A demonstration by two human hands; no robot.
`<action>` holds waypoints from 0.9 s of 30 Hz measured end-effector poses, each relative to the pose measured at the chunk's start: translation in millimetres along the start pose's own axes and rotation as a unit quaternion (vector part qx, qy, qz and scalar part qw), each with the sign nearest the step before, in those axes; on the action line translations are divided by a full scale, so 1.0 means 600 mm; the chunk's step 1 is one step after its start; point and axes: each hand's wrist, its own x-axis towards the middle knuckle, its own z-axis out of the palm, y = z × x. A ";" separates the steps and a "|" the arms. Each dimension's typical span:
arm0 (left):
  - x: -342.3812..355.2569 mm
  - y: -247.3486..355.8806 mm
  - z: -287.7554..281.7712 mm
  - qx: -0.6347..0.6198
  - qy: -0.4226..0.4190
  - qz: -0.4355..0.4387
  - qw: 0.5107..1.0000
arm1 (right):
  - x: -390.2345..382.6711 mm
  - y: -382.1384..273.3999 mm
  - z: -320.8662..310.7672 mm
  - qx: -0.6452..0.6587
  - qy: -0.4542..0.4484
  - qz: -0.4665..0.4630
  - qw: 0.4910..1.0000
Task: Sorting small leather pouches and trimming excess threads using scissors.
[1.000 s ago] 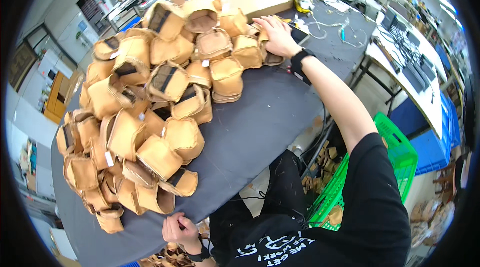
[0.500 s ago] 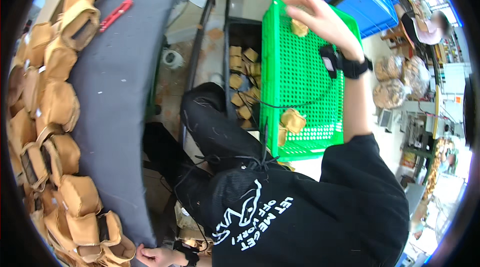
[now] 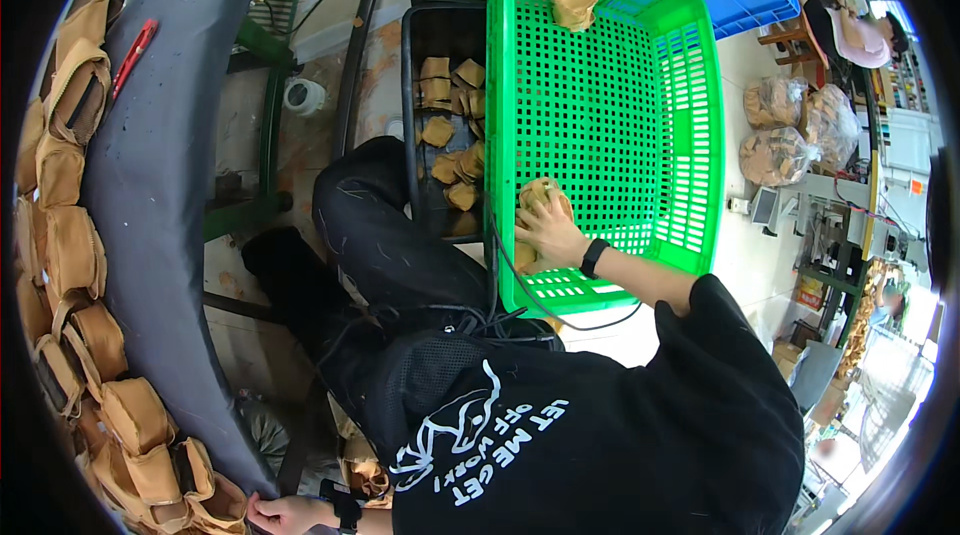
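Fingers of the right hand (image 3: 548, 232) curl over a tan fabric pouch (image 3: 545, 193) at the near-left corner of a green plastic crate (image 3: 690, 135); the pouch lies just beyond the fingertips, its long axis hard to read under the grip. A second tan pouch (image 3: 575, 6) sits well apart at the far wall. The left hand (image 3: 280, 513), fingers bent and apparently holding nothing, touches the edge of the grey worktable (image 3: 170, 185), beside heaped tan pouches (image 3: 75, 255). The right hand is the nearer to the crate.

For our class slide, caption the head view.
Right hand sets a tan fabric pouch into a green plastic crate.
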 end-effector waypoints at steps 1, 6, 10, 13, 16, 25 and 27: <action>0.001 0.008 0.000 0.001 -0.003 0.005 1.000 | 0.003 0.009 -0.013 -0.035 0.004 -0.023 0.999; -0.009 -0.052 0.000 -0.015 -0.044 -0.015 0.999 | 0.040 0.052 0.027 0.003 0.084 -0.135 0.987; -0.014 -0.050 -0.005 -0.013 -0.055 -0.071 0.996 | 0.062 0.077 0.046 -0.058 0.120 -0.134 0.982; -0.013 -0.035 -0.007 -0.048 -0.072 -0.075 0.993 | 0.023 0.082 0.047 -0.005 0.112 -0.008 0.994; -0.010 -0.034 -0.018 -0.034 -0.065 -0.075 0.994 | -0.040 0.121 0.005 0.087 0.294 0.098 0.947; 0.005 -0.020 -0.013 -0.052 -0.049 -0.046 0.996 | 0.101 0.113 -0.534 0.185 0.580 -0.054 0.791; 0.004 -0.023 -0.011 -0.052 -0.061 -0.050 0.996 | 0.252 0.107 -0.611 0.279 0.580 -0.222 0.732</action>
